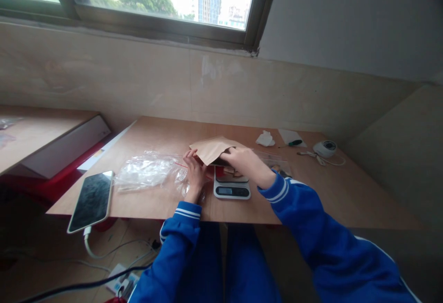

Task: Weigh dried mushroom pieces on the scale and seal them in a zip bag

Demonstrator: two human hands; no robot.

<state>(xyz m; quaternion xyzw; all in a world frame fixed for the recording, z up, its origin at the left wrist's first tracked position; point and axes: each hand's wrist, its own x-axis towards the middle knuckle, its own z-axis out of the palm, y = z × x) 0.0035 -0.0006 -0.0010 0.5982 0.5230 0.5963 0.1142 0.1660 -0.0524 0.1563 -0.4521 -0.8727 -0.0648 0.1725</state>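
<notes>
A brown paper bag [212, 148] is held tilted above the table, its mouth turned toward the right. My left hand [195, 170] grips the bag's left edge with bent fingers. On the other side my right hand [244, 160] reaches in at the mouth, and its fingertips are hidden by the paper. Just below the bag stands a white digital scale [232, 192] with a small grey display. Some brownish pieces [232, 172] and something red lie on its platform, partly covered by the bag and my right hand.
Clear plastic bags [148, 171] lie left of my hands. A phone [92, 200] with a charging cable overhangs the table's front left edge. Toward the back right are crumpled tissue [265, 138], a green-handled screwdriver [295, 142] and a white dome camera [324, 148] with its cable.
</notes>
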